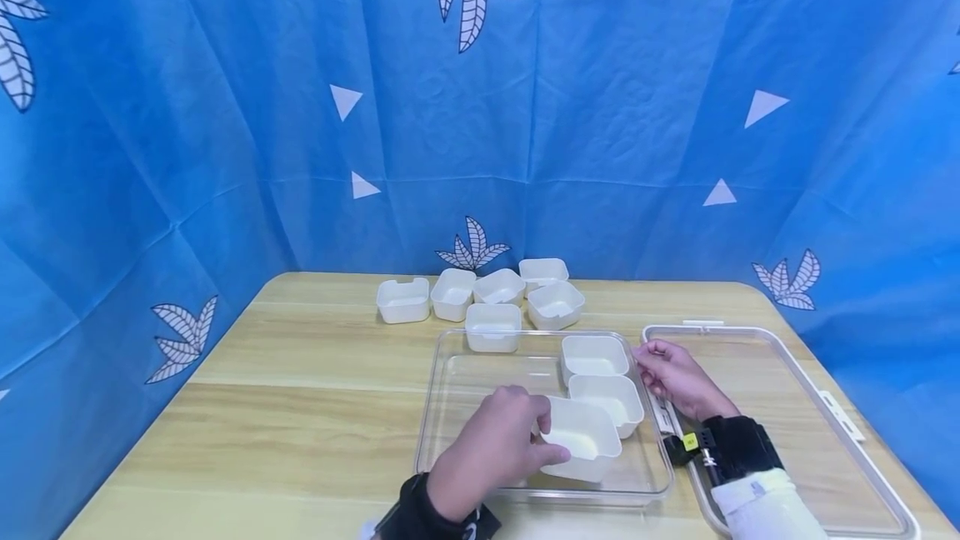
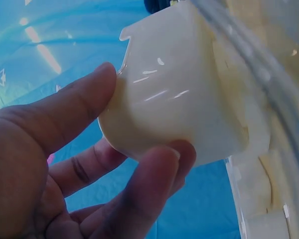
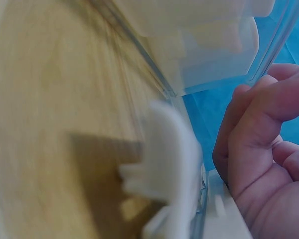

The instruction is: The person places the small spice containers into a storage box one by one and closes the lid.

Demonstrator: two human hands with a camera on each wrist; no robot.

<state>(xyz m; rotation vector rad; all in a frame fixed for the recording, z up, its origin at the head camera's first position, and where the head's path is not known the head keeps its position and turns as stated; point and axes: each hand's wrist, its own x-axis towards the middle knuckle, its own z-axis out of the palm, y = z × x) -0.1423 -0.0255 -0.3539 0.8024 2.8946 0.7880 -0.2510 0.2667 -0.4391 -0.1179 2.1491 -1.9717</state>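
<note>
My left hand [image 1: 504, 438] pinches the wall of a small white plastic box [image 1: 581, 436] over the near right part of a clear plastic bin [image 1: 468, 486]. In the left wrist view the thumb and fingers grip this box [image 2: 164, 99], which has a notched rim. Two more white boxes, one [image 1: 607, 397] just behind it and another [image 1: 596, 357] farther back, stand along the bin's right side. My right hand [image 1: 678, 377] grips the bin's right rim with curled fingers; its fingertips are partly hidden behind the wall in the right wrist view.
Several white boxes [image 1: 452, 294] stand loosely grouped at the back of the wooden table [image 1: 300, 407], one [image 1: 492, 327] against the bin's far rim. Right of the bin lies a clear lid [image 1: 795, 415] with white latches, under my right forearm. A blue curtain [image 1: 600, 107] hangs behind.
</note>
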